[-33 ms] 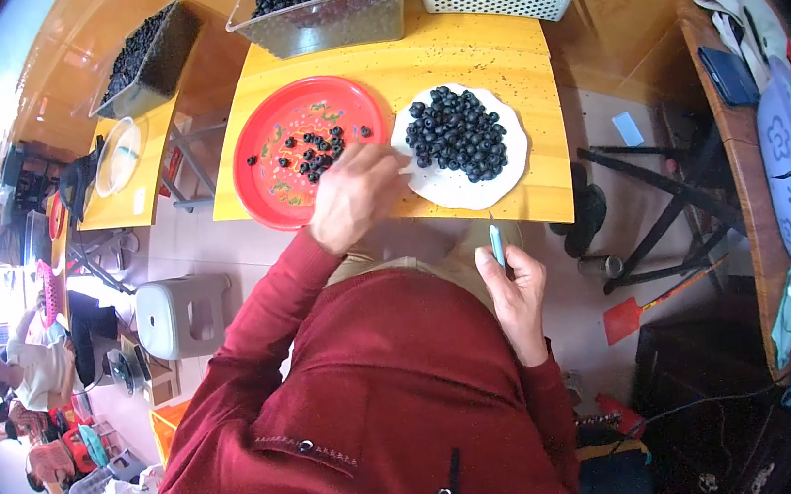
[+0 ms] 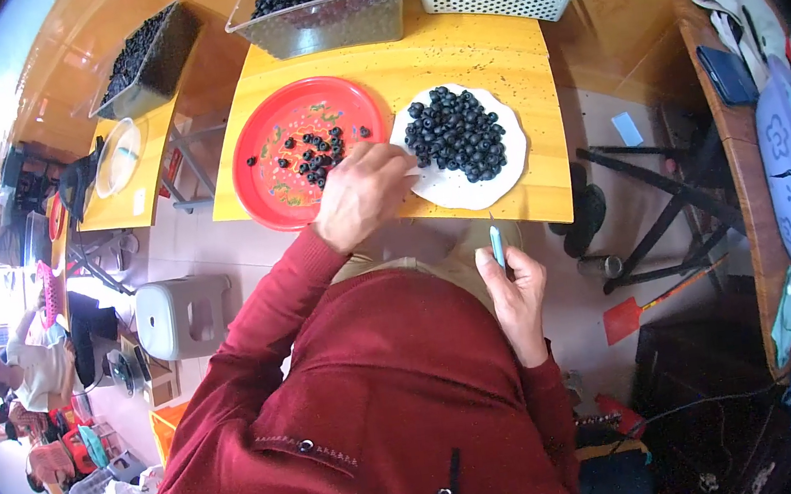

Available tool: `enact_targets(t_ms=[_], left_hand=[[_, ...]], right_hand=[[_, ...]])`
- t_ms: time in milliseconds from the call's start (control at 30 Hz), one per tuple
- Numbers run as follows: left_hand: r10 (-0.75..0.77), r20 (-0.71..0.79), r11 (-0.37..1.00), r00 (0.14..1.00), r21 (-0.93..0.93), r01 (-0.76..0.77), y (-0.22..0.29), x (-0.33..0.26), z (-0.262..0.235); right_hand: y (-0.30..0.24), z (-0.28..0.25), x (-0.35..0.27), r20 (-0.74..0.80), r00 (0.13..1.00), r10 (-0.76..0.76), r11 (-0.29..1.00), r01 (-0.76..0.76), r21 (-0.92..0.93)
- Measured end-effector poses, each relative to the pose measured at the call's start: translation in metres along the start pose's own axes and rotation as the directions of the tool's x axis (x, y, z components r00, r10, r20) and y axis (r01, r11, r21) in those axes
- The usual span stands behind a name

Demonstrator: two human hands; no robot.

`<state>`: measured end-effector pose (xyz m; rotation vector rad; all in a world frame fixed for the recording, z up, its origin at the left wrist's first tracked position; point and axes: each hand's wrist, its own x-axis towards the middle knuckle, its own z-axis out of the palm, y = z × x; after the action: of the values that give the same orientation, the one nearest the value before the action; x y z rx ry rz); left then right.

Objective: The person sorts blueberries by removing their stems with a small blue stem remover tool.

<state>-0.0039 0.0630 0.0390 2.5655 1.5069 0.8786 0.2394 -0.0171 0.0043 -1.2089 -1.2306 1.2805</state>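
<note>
"Reaching over the red tray (image 2: 255, 187), isn't it, that left hand (image 2: 365, 197)?"

"Over its right-hand rim, yes, knuckles up, with the fingertips by the left edge of the white plate (image 2: 453, 197). The fingers are bent and close together, but I can't tell from here whether they pinch anything, or whether they touch the plate."

"And the right hand (image 2: 519, 303)?"

"Lower, just off the near edge of the yellow table (image 2: 545, 193). Thumb and fingers are clamped on a slim light-blue tool (image 2: 497, 241), its thin tip pointing away from the body, toward the plate."

"So where are the berries?"

"A heap of dark berries (image 2: 456, 133) covers most of the plate. The loose berries (image 2: 313, 166) on the tray are fewer, mostly bunched to the right of its middle, with one alone out on the left."

"Any more at the back?"

"Plenty. A clear bin (image 2: 322, 34) of them stands at the table's far side, and just beside it a white perforated basket (image 2: 494, 1) holds some too. Dark crumbs (image 2: 466, 48) dot the wood in front."
</note>
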Motion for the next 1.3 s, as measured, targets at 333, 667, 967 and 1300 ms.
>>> enact_targets(t_ms=[333,667,967,1300], left_hand=[[0.072,0.195,0.978,0.978,0.177,-0.107,-0.004,0.012,0.024],[0.073,0.288,0.997,0.955,-0.014,-0.072,-0.001,0.019,0.016],[-0.239,0.299,0.726,0.924,-0.577,0.375,0.024,0.015,0.005],[-0.198,0.566,-0.178,0.800,-0.824,0.538,0.045,-0.001,0.011]], right_hand=[[0.009,-0.008,-0.008,-0.045,0.999,-0.003,1.000,0.002,-0.020],[0.010,-0.011,-0.008,-0.040,0.997,0.060,0.998,-0.059,0.027],[0.001,-0.007,0.004,-0.051,0.998,0.041,0.999,-0.043,-0.033],[-0.025,0.018,0.032,0.026,0.976,-0.218,0.972,0.219,-0.085]])
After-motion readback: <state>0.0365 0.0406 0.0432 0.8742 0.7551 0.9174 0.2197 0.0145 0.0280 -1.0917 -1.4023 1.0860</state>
